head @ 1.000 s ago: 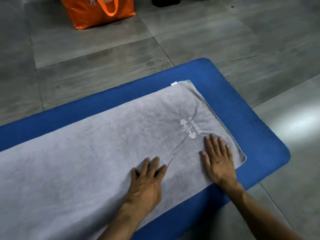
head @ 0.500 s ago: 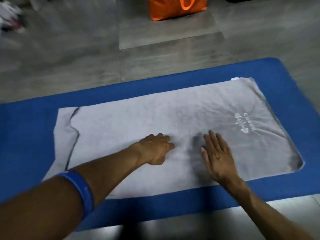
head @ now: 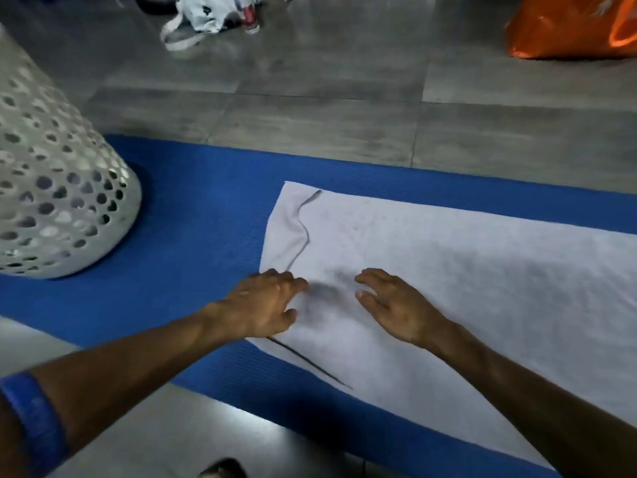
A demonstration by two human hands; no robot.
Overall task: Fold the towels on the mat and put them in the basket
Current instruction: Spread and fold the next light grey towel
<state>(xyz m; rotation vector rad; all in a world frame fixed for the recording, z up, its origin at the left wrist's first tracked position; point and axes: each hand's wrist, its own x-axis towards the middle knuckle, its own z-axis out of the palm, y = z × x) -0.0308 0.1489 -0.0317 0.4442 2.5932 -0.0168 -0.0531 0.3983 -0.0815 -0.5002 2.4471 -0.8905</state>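
Observation:
A grey towel [head: 465, 270] lies spread along the blue mat [head: 206, 219], its left end uneven where the top layer falls short of the one beneath. My left hand [head: 265, 301] rests palm down near that left end, fingers loosely bent on the cloth. My right hand [head: 396, 305] lies flat beside it, fingers spread and pointing left, close above or on the towel. Neither hand grips anything. A white perforated basket [head: 58, 188] stands on the mat's left part, well apart from the towel.
Grey tiled floor [head: 310, 108] lies beyond the mat. An orange bag [head: 568, 25] sits at the top right. A white bag and small clutter [head: 206, 15] lie at the top centre. A dark object [head: 224, 469] shows at the bottom edge.
Both hands have slid leftward along the towel from its right end to its left end. The view has swung left, bringing the basket into sight.

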